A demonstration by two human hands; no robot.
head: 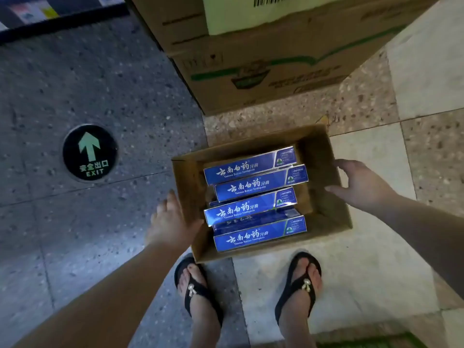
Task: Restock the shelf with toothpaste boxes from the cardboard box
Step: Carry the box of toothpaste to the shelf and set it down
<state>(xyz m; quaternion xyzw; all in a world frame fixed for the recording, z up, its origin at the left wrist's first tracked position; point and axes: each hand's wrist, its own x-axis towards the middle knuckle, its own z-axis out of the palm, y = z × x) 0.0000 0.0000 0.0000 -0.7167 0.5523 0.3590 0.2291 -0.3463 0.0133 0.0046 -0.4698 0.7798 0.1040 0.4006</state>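
A: Starting at the left, what's there?

B: A round exit marker [90,152] set in the floor [75,84], with a green arrow. Then the left hand [168,222], fingers [173,197] loosely spread and holding nothing, lying against the outside of the left wall of the cardboard box [185,197].

A: And the stock?

B: The toothpaste boxes [253,204] lie inside that open carton on the floor, just in front of the person's sandalled feet [198,295]. They are blue, long and narrow, stacked flat in loose, slightly skewed layers. How many sit underneath I cannot tell.

A: The other side?

B: The right hand [359,183] hovers over the carton's right rim, fingers open and empty. Whether it touches the cardboard is unclear. Beyond the carton stand larger cartons [251,71], stacked. No shelf is clearly in view, though a dark ledge with tags [32,11] shows at the top left.

A: How will they handle?

B: I'd judge each one light and fairly stiff, but the thin card would dent if squeezed on its broad face. The glossy finish looks slippery, so several picked up together could slide apart. Best to pinch across the long narrow edges near the middle, or lift the whole carton by its two side walls, as both hands seem placed to do.
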